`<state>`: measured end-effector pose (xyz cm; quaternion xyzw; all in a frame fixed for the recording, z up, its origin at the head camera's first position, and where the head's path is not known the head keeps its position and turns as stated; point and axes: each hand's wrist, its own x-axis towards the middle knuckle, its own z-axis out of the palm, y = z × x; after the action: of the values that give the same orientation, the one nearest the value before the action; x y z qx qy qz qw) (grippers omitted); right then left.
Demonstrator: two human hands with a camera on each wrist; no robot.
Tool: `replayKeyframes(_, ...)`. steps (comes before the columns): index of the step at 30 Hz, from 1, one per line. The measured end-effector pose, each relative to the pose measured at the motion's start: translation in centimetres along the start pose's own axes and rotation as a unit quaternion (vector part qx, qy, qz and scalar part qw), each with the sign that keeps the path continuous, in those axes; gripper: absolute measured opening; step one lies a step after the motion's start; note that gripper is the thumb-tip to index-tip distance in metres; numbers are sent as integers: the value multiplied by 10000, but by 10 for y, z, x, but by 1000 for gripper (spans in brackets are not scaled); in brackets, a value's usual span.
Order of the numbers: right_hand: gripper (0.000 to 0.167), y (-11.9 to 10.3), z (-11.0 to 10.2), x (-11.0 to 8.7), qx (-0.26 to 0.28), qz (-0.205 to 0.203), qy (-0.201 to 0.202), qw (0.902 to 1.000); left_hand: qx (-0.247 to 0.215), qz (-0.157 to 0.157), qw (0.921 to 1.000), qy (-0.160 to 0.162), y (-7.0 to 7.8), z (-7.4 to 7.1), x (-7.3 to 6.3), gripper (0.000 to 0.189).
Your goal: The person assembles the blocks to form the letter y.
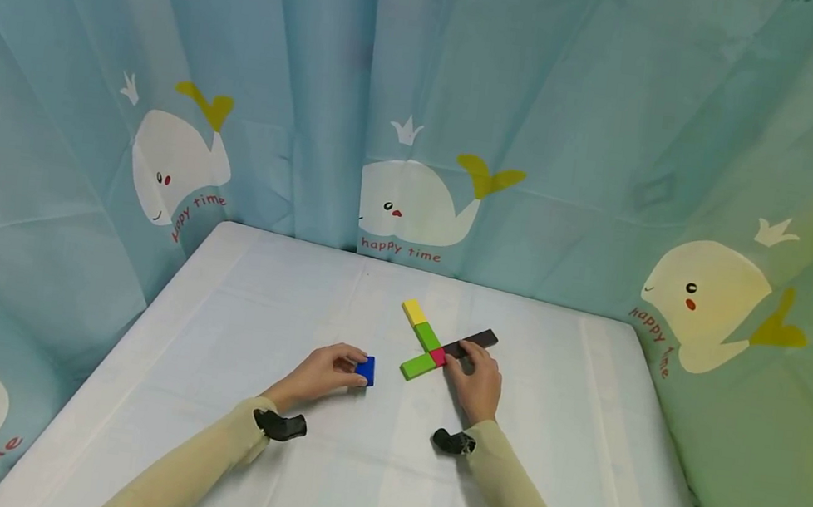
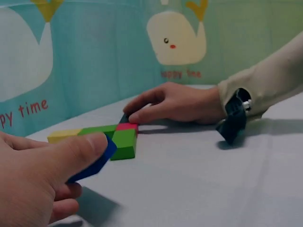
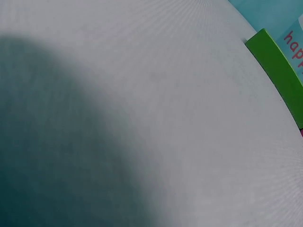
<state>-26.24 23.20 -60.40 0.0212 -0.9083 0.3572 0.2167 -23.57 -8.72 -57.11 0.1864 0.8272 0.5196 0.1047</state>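
My left hand (image 1: pixel 323 372) pinches a blue block (image 1: pixel 366 371) between thumb and fingers, left of the joined row of blocks. In the left wrist view the blue block (image 2: pixel 97 163) is tilted, its far side hidden by the thumb. My right hand (image 1: pixel 479 383) has its thumb and fingers about the black block (image 1: pixel 483 339), close beside the small red block (image 1: pixel 437 357). A green block (image 1: pixel 417 366) lies against the red one on the left. Another green block (image 1: pixel 428 337) leads up from it to a yellow block (image 1: pixel 413 312).
The blocks lie on a white-covered table (image 1: pixel 538 486). Behind and along the sides hangs a blue-green curtain (image 1: pixel 322 68) printed with whales. Black straps (image 1: pixel 279 425) sit at both wrists over pale sleeves. A green block (image 3: pixel 279 75) edges into the right wrist view.
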Motion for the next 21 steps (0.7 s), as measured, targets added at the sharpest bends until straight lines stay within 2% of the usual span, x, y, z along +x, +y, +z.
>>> replayKeyframes(3,44,0,0,0,-6,-28,20,10000,-197,-281,9994,-3,0,0,3,44)
replayKeyframes(7,44,0,0,0,-7,-63,40,10000,-469,-367,9981,-178,0,-3,8,46)
replayKeyframes(15,44,0,0,-1,-9,-58,37,10000,-754,-99,9953,-597,6,-10,23,47)
replayKeyframes(21,44,-4,-2,-1,7,-55,13,10000,-644,131,9944,-829,14,-12,36,45)
